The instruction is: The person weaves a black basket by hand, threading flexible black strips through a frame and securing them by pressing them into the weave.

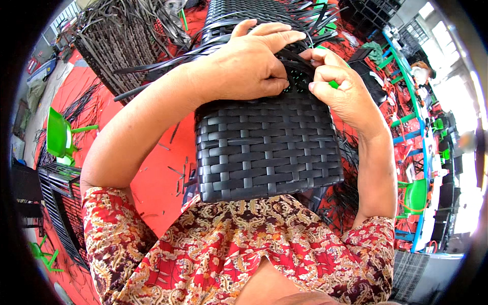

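A black piece of flat plastic wicker, tightly woven into a box-like end (269, 145), stands close in front of my body. My left hand (249, 63) rests across its upper part. Its upper fingers stretch over loose strips, while the thumb and a bent finger close at the weave's edge. Opposite it, my right hand (340, 84) is closed, with thumb and curled fingers at the black strips (295, 63) between the hands. A gap in the weave shows there. The strip ends in my fingers are partly hidden.
Loose strips fan out from the far woven section (244, 12). A large bundle of strips (129, 46) stands at the far left. Green chairs (60, 133) and a black slatted frame (63, 203) are on the left. The red floor (160, 175) carries scraps; a blue-green rack (422, 132) runs along the right.
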